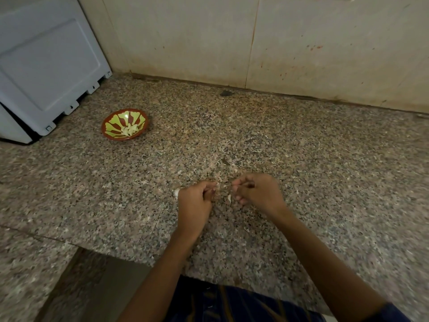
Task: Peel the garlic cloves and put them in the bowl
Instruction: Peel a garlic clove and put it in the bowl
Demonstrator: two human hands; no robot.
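Several peeled cloves (130,130) already lie in the patterned bowl (109,130), which stands well apart to my upper left on the granite counter (301,147). My left hand (193,205) and right hand (257,194), fingers curled, pinch a garlic clove (218,186) between them; blur hides its axis. Loose cloves (177,192) beside my hands remain unpeeled, I judge.

Both hands meet over the granite counter (301,145): the left hand (193,203) and right hand (256,192) pinch a garlic clove (220,186) between them. The bowl (111,130) holds peeled cloves (130,130) far left.
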